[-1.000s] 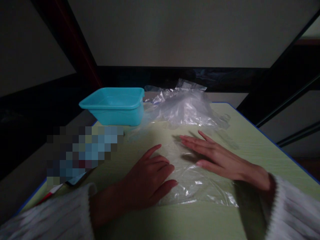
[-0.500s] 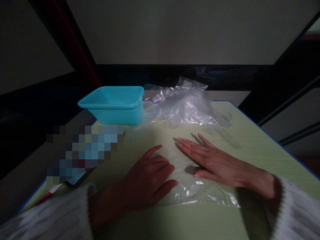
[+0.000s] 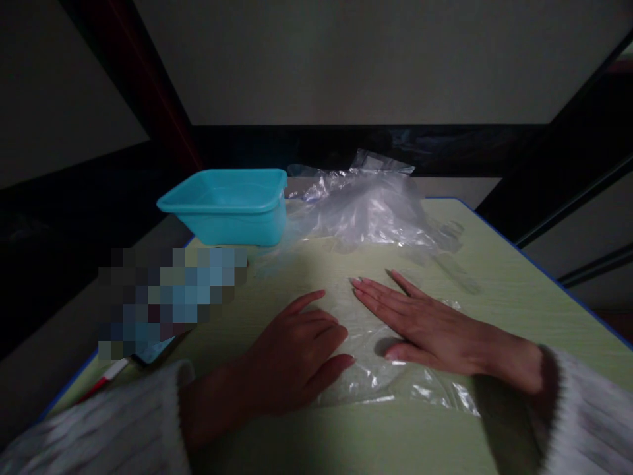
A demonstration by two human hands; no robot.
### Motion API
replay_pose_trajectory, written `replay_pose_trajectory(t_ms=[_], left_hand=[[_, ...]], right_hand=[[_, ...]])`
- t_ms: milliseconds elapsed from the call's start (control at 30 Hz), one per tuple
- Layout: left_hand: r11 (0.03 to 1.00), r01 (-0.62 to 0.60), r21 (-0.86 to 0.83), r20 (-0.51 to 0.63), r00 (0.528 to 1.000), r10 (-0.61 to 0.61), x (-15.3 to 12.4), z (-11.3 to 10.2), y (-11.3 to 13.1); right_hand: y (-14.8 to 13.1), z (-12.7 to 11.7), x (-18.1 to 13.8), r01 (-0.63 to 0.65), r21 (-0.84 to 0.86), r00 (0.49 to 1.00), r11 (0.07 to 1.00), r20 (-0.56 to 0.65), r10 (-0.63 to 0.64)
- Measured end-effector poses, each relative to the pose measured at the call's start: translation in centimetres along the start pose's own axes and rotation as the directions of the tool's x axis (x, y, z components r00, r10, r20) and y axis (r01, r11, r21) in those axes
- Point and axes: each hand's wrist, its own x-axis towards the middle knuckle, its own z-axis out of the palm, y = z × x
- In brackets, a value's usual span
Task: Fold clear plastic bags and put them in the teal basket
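Loose right hand [image 3: 428, 326], left hand [image 3: 297, 349] (grip unclear), plastic [image 3: 370, 382] well inside blue table edge [image 3: 568, 293]

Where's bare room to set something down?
Bare: pale green table between your right hand and blue right edge, and on your side of the flat clear plastic film. Crowded: far middle with crumpled clear plastic, far left with turquoise rectangular plastic tub.
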Motion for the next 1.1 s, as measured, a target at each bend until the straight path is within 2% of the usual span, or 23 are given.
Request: replay_pose_trajectory(t_ms=[233, 467, 900, 1100], left_hand=[[1.000, -0.002, 0.000, 0.001, 1.000, 0.002, 0.0, -0.2, 0.0], [1.000, -0.028, 0.007, -0.044, 0.999, 0.029, -0.1, -0.2, -0.1], [0.997, -0.074, -0.034, 0.019, 0.997, 0.075, 0.0, -0.4, 0.4], [0.989, -0.116, -0.090, 0.074, 0.990, 0.122, -0.2, -0.2, 0.7]], right_hand=[[0.2, -1.2, -0.3, -0.001, 0.033, 0.999, 0.999, -0.038, 0.002], [0.1, -2.7, -1.2, 0.010, 0.002, 0.988, 1.000, -0.157, -0.010], [0.0, -2.5, -0.8, -0.055, -0.013, 0.990, 0.998, -0.129, 0.053], [0.2, -2.2, -0.8, -0.001, -0.032, 0.989, 0.999, -0.150, -0.003]])
